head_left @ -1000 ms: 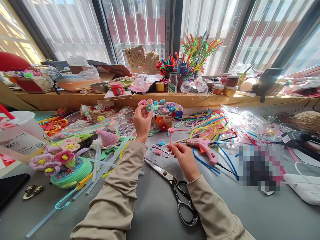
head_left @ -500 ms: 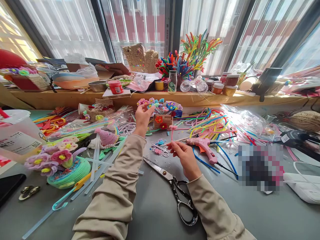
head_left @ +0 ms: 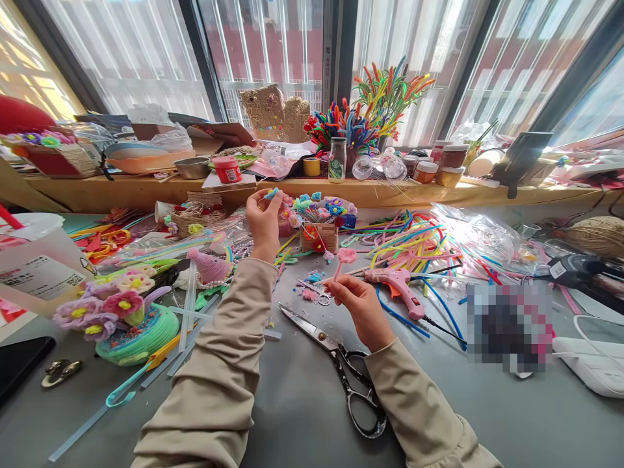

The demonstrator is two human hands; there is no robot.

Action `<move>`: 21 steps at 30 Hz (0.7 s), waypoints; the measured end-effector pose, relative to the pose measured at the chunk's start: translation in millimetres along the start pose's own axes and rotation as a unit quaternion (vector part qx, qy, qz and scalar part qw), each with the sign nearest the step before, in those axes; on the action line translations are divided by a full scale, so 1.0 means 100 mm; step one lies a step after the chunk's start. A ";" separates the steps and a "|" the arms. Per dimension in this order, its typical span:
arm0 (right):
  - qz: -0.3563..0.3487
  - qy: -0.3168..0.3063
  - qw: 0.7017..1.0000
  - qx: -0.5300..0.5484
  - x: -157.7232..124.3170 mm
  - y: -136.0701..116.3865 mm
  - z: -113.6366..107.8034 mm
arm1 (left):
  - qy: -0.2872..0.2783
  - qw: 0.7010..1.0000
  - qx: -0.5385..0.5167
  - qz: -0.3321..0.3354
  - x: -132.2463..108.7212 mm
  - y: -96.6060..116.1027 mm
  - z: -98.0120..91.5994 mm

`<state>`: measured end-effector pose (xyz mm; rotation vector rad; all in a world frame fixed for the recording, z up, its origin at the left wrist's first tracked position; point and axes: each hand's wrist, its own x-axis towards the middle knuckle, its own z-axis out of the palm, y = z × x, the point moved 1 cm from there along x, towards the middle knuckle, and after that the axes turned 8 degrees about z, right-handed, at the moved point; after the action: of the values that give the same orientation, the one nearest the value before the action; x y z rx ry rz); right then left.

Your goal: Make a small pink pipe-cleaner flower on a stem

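Observation:
My left hand [head_left: 264, 226] is raised to the left of a small twine-wrapped box [head_left: 312, 242] full of fuzzy flowers. Its fingertips pinch a blue pipe-cleaner flower [head_left: 272, 194] with a bit of yellow beside it. Lower and to the right, my right hand [head_left: 363, 311] is closed around the stem of a pink pipe-cleaner flower [head_left: 347, 255], whose head stands upright above the fingers. Small scissors [head_left: 319, 294] lie just left of that hand, and a pink glue gun [head_left: 400, 289] rests to its right. Large black-handled scissors [head_left: 336, 354] lie between my forearms.
Loose coloured pipe cleaners [head_left: 414, 244] spread across the back right. A green woven base with fuzzy flowers [head_left: 136, 335], clear glue sticks [head_left: 188, 312] and a drink cup [head_left: 36, 260] stand at left. Jars and a glass bottle [head_left: 337, 160] line the wooden ledge [head_left: 234, 197].
My left hand has moved left, away from the flowers in the box, and now shows a blue flower in its fingertips. The pink flower in my right hand has turned its face toward me.

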<state>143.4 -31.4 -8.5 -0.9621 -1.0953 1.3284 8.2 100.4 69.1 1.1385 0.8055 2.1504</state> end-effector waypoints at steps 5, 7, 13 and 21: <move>-0.004 0.012 1.000 -0.010 0.01 0.00 0.00 | -0.044 0.999 -0.031 -0.003 0.00 0.21 -0.09; -0.017 0.021 1.000 -0.009 0.00 0.00 -0.01 | -0.069 0.997 -0.022 -0.025 -0.09 0.33 -0.15; -0.060 0.039 0.997 -0.034 0.00 -0.01 -0.01 | -0.208 0.960 0.005 -0.185 -0.70 0.51 -0.29; -0.078 0.055 0.986 -0.136 -0.01 0.01 -0.01 | -0.237 0.932 -0.019 -0.275 -1.09 0.30 -0.40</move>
<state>144.5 -32.2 -9.8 -1.1111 -1.2602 1.0028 19.5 -7.6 16.7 1.1730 0.7398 1.3538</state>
